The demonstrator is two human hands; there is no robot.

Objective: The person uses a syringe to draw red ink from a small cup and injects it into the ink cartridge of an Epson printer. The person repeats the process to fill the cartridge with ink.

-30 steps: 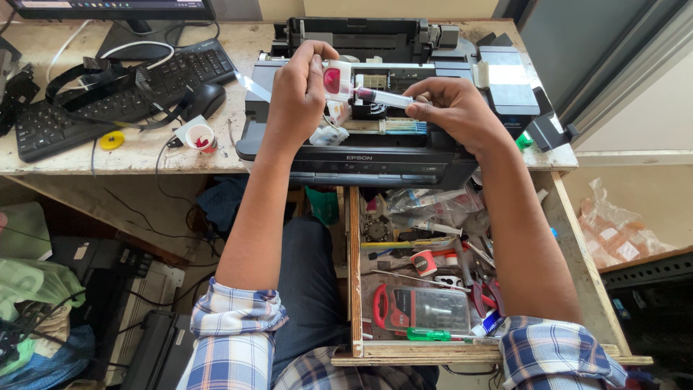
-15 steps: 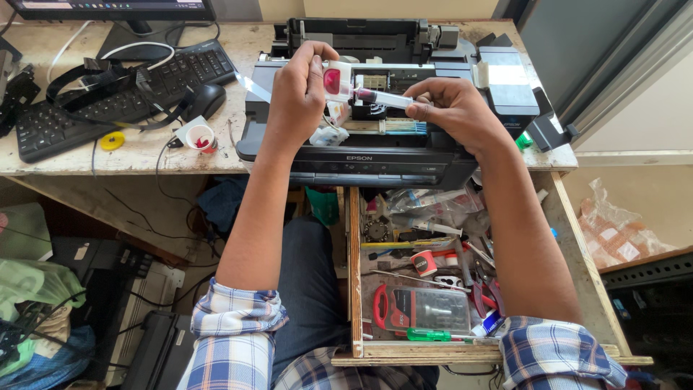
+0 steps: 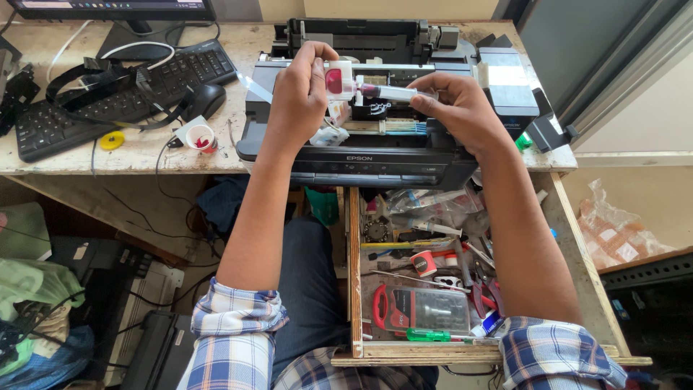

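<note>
Magenta cartridge [image 3: 338, 81]: small clear block tinted red-pink, up in the air over the open printer [image 3: 375, 155], pinched in my left hand [image 3: 299, 97].
Syringe [image 3: 393, 92]: clear barrel with dark ink inside, lying almost level; its long axis runs left to right, tip at the cartridge's right face, plunger end back in my right hand [image 3: 462, 108].
Key relation: cartridge sits directly left of the syringe tip, the two touching or as good as; whether the tip is inside a port I cannot tell.
Left fingers [image 3: 317, 61]: clenched round the cartridge from above and behind, wrist raised, forearm coming straight up from my lap.
Right fingers [image 3: 433, 83]: closed on the rear of the barrel, thumb underneath, wrist bent inward toward the left hand.
Nearer hand: left owns the cartridge; right only steers the syringe.
Around: printer sits on the table [image 3: 144, 155]; keyboard [image 3: 108, 101] well to the left; open drawer [image 3: 433, 289] of tools below my arms.
</note>
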